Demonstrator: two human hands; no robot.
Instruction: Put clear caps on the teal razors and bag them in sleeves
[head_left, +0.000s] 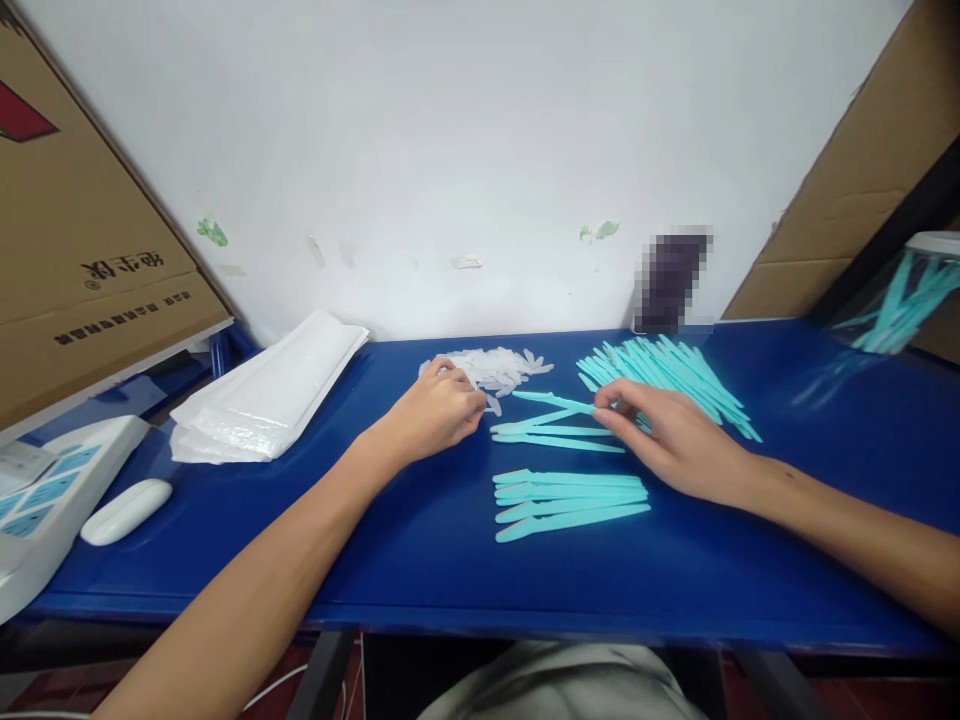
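Observation:
My right hand (675, 435) pinches the handle end of a turquoise eyebrow razor (551, 400), whose blade end points left. My left hand (442, 405) is closed, its fingers curled down at the near left edge of a pile of translucent white blade caps (502, 368). Whatever lies between those fingertips is hidden. A few loose razors (562, 438) lie just below the one in my right hand. Nearer to me is a row of several razors (570, 500) set side by side, blade ends left. Behind my right hand a large heap of razors (675, 375) is spread.
White plastic bags (274, 390) lie at the left on the blue table (420, 560). A white oval case (126, 512) and a white tray (67, 500) are farther left. Cardboard boxes (82, 220) flank the table. At far right stands a clear tub (911, 295) of razors.

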